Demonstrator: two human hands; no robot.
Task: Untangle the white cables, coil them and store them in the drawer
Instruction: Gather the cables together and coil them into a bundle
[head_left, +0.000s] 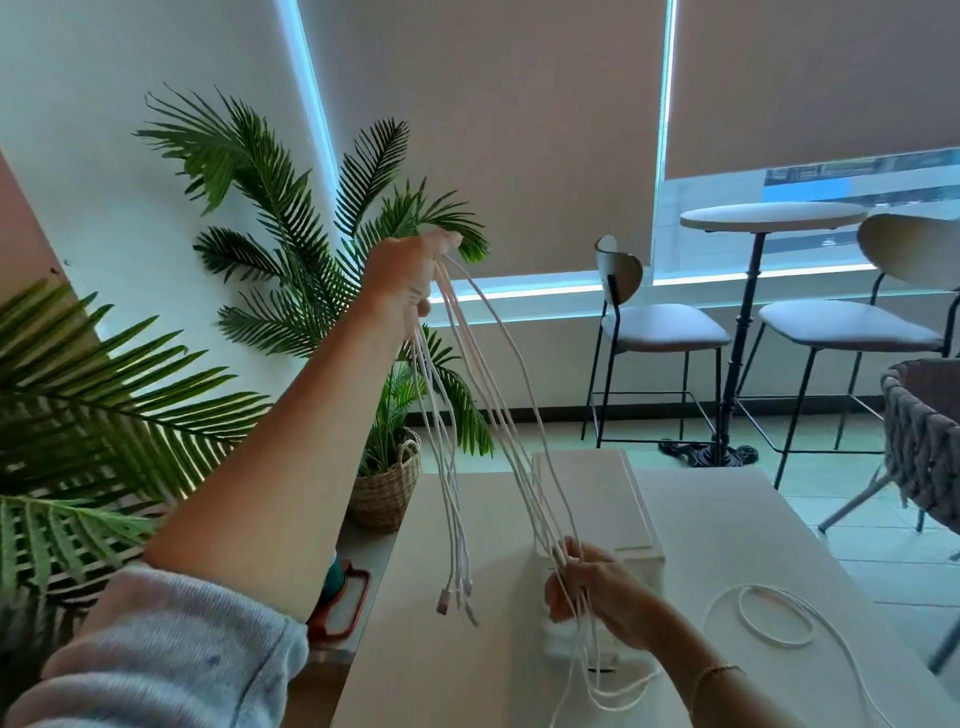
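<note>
White cables (470, 358) hang in a bunch from the left hand (410, 275), held up high with its fingers (441, 243) pinching them. The cables run down to the right hand (597, 592), low over the desk (467, 649), whose fingers curl around them. One loose cable (774, 618) lies right of that hand.

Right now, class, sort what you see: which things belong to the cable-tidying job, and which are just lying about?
Part of the job:
- bunch of white cables, held up by the left hand and combed by the right hand
- loose white cable on the table
- white drawer unit

Just lying about:
- palm plant in a basket
- two chairs
- round table
</note>
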